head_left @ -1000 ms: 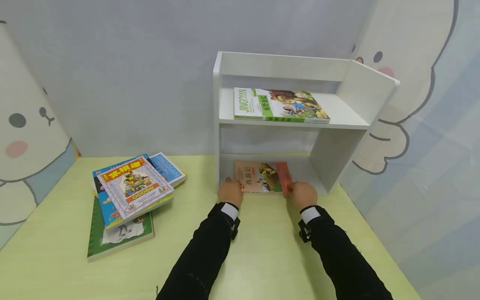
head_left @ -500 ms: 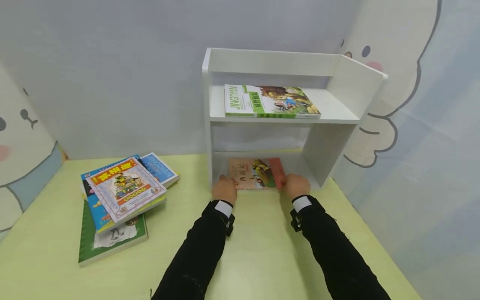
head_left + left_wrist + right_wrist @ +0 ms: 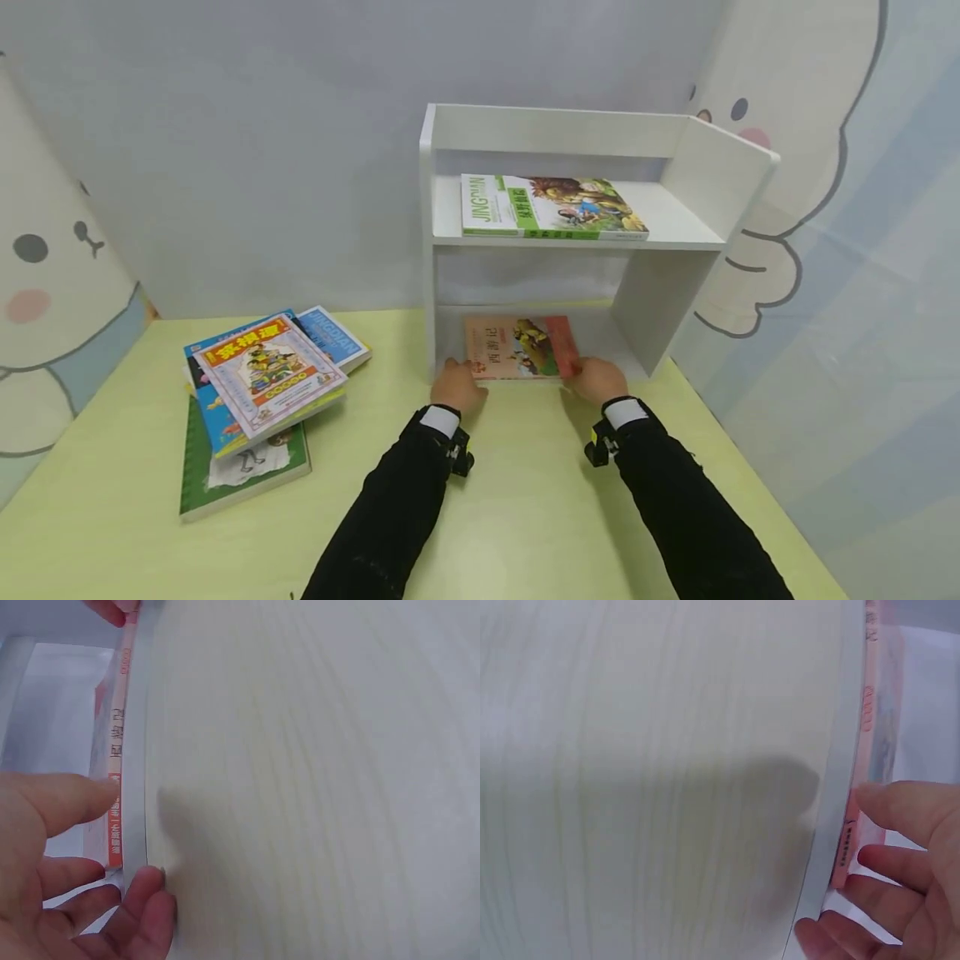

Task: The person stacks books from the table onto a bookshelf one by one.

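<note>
Head view: flat on the lower board of the white shelf [image 3: 663, 300] lies the orange book [image 3: 510, 346], my left hand [image 3: 458, 388] and right hand [image 3: 597, 381] at its ends (fingers relaxed, thumbs at the spine, not gripping).

Book [image 3: 513, 346]: salmon-pink one, red band at the right end of the cover
Cover: face up, we can see dark Chinese characters on the left, colourful picture mid-cover
Spine [image 3: 118, 742]: facing us, pink, with red blocks at both ends
Pose: closed, lying flat
Spot: lower shelf [image 3: 602, 335], just behind its front edge, closer to the left side
</note>
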`<state>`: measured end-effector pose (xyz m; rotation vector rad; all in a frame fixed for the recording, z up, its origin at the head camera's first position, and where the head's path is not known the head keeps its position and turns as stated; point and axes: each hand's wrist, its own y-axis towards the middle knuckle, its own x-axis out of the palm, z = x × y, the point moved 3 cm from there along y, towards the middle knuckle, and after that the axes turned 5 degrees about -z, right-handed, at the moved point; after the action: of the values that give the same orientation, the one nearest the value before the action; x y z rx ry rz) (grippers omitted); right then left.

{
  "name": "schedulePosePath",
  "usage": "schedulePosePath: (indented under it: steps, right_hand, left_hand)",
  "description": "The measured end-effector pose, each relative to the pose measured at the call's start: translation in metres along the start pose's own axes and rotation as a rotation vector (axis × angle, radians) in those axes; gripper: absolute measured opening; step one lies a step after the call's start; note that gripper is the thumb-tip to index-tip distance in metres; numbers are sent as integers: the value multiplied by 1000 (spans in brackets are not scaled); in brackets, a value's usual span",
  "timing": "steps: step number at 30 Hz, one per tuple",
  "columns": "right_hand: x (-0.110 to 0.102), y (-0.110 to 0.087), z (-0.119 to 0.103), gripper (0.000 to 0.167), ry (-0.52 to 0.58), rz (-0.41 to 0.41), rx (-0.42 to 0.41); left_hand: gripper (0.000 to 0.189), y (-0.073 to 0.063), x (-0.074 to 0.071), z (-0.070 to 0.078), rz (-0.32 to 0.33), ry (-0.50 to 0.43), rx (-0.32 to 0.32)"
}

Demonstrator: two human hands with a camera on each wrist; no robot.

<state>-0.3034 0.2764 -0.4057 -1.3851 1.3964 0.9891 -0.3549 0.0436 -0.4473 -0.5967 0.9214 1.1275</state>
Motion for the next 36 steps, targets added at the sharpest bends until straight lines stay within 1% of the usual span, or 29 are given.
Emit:
schedulePosePath:
  steps: [3,5,7,9,12,13,15,16,18,21,23,25,27,28,30,32,34,36]
  right_hand:
    - [0,-1,-4,31,76,-53,-18]
    - [0,-2,-8,28,125,-53,-31]
    - [2,-4,-11,29,188,-60,-12]
    - [6,-6,-13,36,274,-80,23]
    - [13,-11,-20,51,412,-124,69]
    - [16,-12,-24,59,447,-129,68]
    - [18,-14,-33,74,508,-121,33]
    - [19,-16,-38,76,516,-125,22]
    - [20,-19,-49,77,524,-132,0]
    - [21,-26,-69,64,557,-188,-9]
    - [23,-29,-85,58,619,-225,-34]
    - [25,-29,-102,54,685,-259,-80]
    - [30,-28,-116,52,749,-280,-116]
    - [32,-28,-122,51,790,-294,-124]
    - [37,-26,-135,50,845,-318,-146]
    - [42,-25,-146,49,904,-331,-156]
    - [46,-24,-158,50,947,-336,-156]
    - [50,-23,-170,49,986,-346,-155]
  left_hand:
    - [56,-5,-1,-5,-69,-109,0]
    - [56,-11,-3,-7,-104,-190,-1]
    - [55,-18,-5,-7,-122,-235,9]
    - [53,-26,-7,-6,-135,-269,17]
    - [52,-37,-8,-6,-132,-270,32]
    - [51,-41,-8,-5,-134,-274,32]
    - [50,-47,-10,-5,-135,-289,46]
    - [50,-51,-11,-4,-138,-306,51]
    - [49,-58,-14,-2,-151,-346,66]
    - [47,-68,-22,-1,-168,-406,91]
    - [46,-76,-28,-4,-167,-444,95]
    - [44,-84,-36,-9,-148,-487,90]
    - [42,-93,-46,-17,-106,-539,73]
    - [40,-98,-51,-21,-82,-582,55]
    - [37,-107,-60,-30,-21,-671,13]
    - [33,-115,-69,-42,53,-765,-41]
    - [32,-122,-77,-54,124,-864,-107]
    - [31,-129,-85,-68,192,-939,-170]
